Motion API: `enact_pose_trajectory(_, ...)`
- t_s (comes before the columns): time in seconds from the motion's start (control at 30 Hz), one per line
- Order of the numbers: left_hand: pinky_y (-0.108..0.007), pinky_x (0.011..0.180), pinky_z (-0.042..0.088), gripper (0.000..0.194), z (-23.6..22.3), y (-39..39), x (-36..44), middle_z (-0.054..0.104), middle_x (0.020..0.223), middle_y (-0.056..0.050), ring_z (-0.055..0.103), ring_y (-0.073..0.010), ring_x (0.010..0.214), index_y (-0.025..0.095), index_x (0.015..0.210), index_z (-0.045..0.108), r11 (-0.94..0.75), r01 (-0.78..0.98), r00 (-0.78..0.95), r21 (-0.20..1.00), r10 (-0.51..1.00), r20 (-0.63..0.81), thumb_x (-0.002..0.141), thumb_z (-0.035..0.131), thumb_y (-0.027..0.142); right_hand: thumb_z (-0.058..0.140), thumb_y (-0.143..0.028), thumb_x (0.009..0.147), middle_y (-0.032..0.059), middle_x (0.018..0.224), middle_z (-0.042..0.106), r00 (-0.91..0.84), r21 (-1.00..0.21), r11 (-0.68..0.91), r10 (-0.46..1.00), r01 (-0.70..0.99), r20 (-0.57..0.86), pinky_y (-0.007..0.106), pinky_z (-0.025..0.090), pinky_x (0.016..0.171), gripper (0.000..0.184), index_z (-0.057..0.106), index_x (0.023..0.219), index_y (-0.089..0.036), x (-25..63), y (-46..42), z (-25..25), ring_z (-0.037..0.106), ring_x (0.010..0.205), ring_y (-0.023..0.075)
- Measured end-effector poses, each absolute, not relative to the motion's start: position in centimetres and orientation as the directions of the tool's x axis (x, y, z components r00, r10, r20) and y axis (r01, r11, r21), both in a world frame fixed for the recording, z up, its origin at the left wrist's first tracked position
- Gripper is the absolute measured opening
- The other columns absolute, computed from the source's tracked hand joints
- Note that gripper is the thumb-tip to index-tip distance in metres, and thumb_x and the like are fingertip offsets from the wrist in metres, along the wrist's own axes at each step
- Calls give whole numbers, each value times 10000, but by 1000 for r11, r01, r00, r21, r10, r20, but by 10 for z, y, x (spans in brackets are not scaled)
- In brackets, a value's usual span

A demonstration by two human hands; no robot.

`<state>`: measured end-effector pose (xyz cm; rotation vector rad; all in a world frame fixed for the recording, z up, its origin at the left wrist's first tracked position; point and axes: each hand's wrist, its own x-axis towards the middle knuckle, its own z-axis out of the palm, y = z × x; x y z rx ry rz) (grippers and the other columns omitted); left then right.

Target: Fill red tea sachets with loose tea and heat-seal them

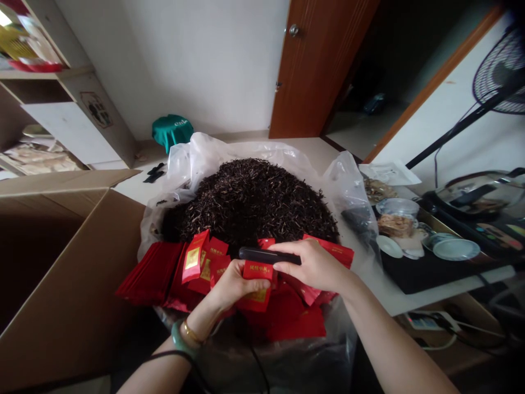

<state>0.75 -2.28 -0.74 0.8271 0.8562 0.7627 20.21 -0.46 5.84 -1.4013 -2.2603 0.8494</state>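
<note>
Grips shut, left hand (232, 285) on red sachet (257, 290), right hand (314, 266) on black sealer (262, 255) (both angled inward).

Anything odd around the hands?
Mostly untidiness: loose red sachets lie jumbled and overlapping on the plastic bag, some against the heap of dark tea. The left hand holds one sachet; the right hand holds a black tool. No tears visible.

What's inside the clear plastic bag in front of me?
The clear plastic bag holds a heap of dark, twisted tea leaves. Red packets cover its near side, so the leaves beneath them and the bag's bottom cannot be seen.
</note>
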Motion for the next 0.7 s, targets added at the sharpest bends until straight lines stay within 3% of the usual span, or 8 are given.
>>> enact_pose_trajectory(0.37, -246, 652, 500, 374, -6, -23, 9, 735, 722, -55, 632, -140, 619, 123, 776, 762, 466, -234, 439, 853, 834, -335, 492, 894, 328, 631, -245, 825, 37, 1128, 713, -454, -662, 327, 891, 675, -22, 354, 531, 902, 334, 676, 1156, -246, 203, -4, 58, 688, 1006, 237)
enact_pose_trajectory(0.7, -288, 690, 519, 384, -9, -21, 7, 743, 788, -78, 653, -184, 687, 116, 799, 762, 397, -198, 395, 896, 869, -298, 505, 886, 329, 699, -278, 752, 60, 1245, 655, -485, -693, 286, 868, 661, -104, 360, 493, 972, 533, 594, 1269, -203, 211, -3, 66, 625, 1131, 243)
